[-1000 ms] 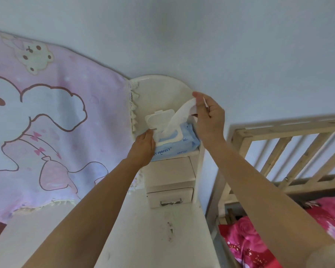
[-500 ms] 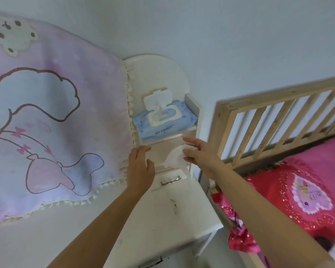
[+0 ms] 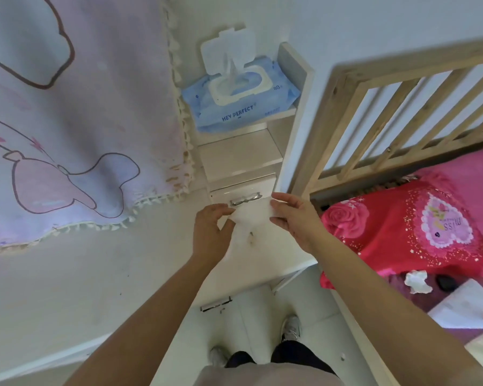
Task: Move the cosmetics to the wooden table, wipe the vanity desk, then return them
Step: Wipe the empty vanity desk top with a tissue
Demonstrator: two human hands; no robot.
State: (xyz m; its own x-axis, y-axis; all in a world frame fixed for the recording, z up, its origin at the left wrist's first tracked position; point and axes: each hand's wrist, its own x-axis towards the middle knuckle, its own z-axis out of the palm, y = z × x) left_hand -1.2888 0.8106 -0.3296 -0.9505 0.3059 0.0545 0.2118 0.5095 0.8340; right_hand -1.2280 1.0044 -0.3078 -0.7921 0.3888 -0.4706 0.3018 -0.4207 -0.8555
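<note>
A thin, soft white wet wipe (image 3: 252, 215) is held taut between both hands. The left hand (image 3: 211, 232) pinches its left edge and the right hand (image 3: 296, 221) pinches its right edge. Beneath them is the smooth, glossy white vanity desk (image 3: 95, 274), faintly scuffed, its flat top stretching wide to the left. A fringed pink blanket (image 3: 67, 112) drapes its far side. Beyond the hands, a crinkly blue wipes pack (image 3: 240, 107) sits on a shelf with its lid flipped up. A slatted wooden bed rail (image 3: 388, 107) hems in the right.

White wet wipe (image 3: 251, 215) between left hand (image 3: 211, 232) and right hand (image 3: 296, 221), above vanity desk (image 3: 95, 274)
</note>
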